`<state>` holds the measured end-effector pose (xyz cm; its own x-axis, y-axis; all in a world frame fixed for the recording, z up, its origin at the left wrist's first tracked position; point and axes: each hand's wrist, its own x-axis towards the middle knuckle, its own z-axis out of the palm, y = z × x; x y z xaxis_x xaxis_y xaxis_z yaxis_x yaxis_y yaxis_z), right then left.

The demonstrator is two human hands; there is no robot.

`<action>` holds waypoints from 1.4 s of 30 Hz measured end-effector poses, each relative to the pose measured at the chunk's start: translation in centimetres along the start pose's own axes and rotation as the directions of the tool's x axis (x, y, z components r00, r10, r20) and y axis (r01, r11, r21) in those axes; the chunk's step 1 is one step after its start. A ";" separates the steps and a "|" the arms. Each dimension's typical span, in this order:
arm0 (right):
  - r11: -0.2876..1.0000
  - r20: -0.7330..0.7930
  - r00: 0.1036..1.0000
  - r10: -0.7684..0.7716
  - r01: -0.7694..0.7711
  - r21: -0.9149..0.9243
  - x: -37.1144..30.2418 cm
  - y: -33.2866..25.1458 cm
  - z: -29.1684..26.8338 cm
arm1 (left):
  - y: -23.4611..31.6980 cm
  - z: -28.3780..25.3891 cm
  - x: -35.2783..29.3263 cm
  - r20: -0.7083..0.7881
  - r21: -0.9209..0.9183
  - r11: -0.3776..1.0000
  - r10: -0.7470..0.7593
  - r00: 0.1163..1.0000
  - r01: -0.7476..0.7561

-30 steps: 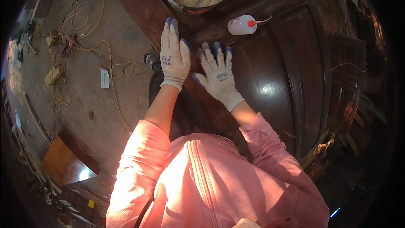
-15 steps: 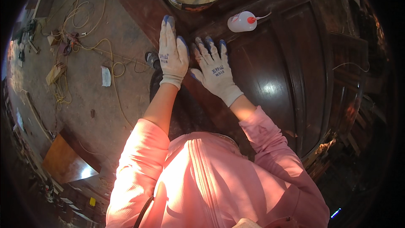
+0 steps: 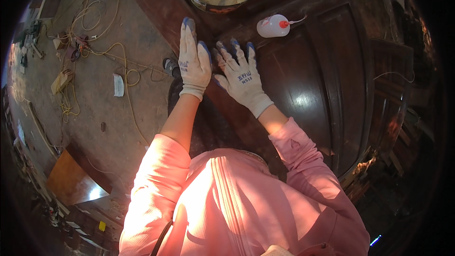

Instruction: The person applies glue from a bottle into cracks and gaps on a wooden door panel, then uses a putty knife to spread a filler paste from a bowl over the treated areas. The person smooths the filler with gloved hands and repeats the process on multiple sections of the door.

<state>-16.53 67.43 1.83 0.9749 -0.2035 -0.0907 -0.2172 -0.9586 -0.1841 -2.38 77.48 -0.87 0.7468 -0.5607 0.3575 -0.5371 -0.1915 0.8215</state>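
Closest to the body, two pink sleeves [image 3: 159, 175] are extending over a dark panelled door [image 3: 298, 76], which is lying ahead and to the right. The right hand [image 3: 243, 78], gloved in white and blue, is spreading its fingers and thumb well apart, palm down over the wood, and is showing nothing in its grip. Just to its left, the left hand [image 3: 193, 68] is pointing forward near the door's left edge, fingers lying together, thumb standing slightly off; no held thing is showing, though its palm is facing out of view. Whether either glove is pressing on the wood, I cannot tell. Good handling is probably calling for flat, even contact and light pressure, with fingers not catching on the panel edges. Farther off, a white bottle [image 3: 273, 27] with a red cap is sitting to the right; beyond it, farther left, an open tub [image 3: 219, 8] is standing, so any forward reach is likely needing care not to knock either.
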 end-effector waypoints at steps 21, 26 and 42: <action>0.999 -0.048 0.998 0.049 -0.049 -0.001 0.8 -0.4 0.0 | 0.1 -0.1 -0.1 -0.003 -0.016 1.000 -0.014 1.000 0.014; 0.983 -0.158 0.974 0.161 -0.143 0.118 0.9 1.1 0.3 | -0.2 0.0 -0.3 -0.013 0.022 1.000 -0.013 1.000 0.013; 0.997 -0.014 0.997 0.072 -0.071 0.013 0.9 0.4 -0.1 | 0.5 -0.2 0.4 -0.002 -0.062 0.998 -0.030 1.000 0.030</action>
<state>-15.73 66.87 1.80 0.9574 -0.2743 -0.0898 -0.2868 -0.9390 -0.1900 -2.31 77.31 -0.22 0.7634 -0.5529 0.3340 -0.4896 -0.1579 0.8575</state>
